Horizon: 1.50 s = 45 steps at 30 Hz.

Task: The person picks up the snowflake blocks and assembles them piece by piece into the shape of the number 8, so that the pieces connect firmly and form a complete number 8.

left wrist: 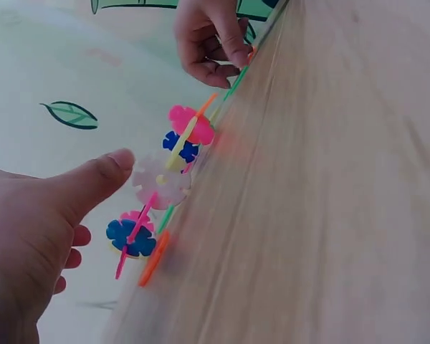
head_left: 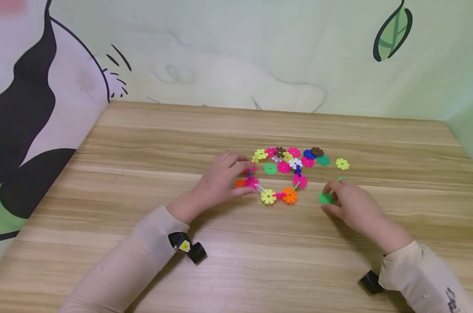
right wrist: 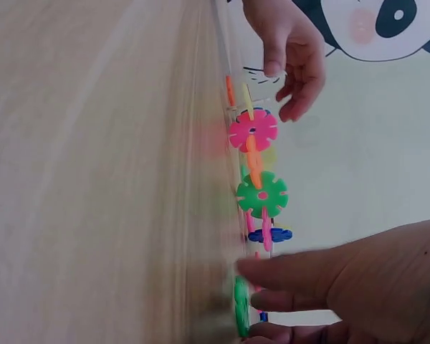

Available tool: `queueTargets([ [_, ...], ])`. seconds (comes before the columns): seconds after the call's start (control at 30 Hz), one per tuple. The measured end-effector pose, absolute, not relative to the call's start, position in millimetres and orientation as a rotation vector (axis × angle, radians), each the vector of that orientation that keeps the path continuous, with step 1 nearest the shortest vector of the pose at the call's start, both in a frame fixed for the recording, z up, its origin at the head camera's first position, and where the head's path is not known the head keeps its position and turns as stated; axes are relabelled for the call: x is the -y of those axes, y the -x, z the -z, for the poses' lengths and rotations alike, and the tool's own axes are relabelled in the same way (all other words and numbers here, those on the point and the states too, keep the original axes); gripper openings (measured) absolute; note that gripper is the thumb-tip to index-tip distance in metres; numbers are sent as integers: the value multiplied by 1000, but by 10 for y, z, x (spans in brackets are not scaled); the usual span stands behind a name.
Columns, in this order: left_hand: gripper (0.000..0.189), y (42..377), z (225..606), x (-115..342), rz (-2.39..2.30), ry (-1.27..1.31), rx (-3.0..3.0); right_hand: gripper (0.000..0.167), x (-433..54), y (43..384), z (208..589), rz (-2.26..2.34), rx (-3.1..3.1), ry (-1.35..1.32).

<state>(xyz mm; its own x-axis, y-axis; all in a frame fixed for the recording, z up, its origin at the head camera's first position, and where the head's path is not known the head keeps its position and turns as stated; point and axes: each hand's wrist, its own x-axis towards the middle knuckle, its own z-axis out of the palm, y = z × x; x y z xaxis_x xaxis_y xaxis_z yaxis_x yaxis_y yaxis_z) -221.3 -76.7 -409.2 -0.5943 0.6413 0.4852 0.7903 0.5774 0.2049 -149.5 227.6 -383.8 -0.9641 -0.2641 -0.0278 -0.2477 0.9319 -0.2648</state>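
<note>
A curved chain of joined, notched plastic discs (head_left: 289,195) rests on the wooden table (head_left: 259,269). At the left side of this chain is the left hand (head_left: 220,176), its thumb and fingers parted; whether they touch the chain, I cannot tell. To the right of the chain, apart from it, the right hand (head_left: 355,204) pinches a green disc (head_left: 325,198). Behind the chain, toward its right, lies a yellow disc (head_left: 342,164).
</note>
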Motion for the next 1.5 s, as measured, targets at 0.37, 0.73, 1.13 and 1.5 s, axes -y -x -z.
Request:
queueTargets([
  [0.37, 53, 2202, 4116, 779, 501, 1131, 2560, 25, -2295, 1523, 3885, 426, -3061, 369],
  [0.73, 51, 2200, 4131, 767, 496, 1125, 2617, 27, -2338, 1573, 3854, 535, -2960, 322],
  [1.13, 48, 2170, 4122, 748, 510, 1132, 2582, 12, -2394, 1587, 3870, 573, -3005, 347],
  [1.5, 50, 2192, 4120, 757, 566, 1053, 2636, 14, -2403, 1594, 3829, 616, -3021, 350],
])
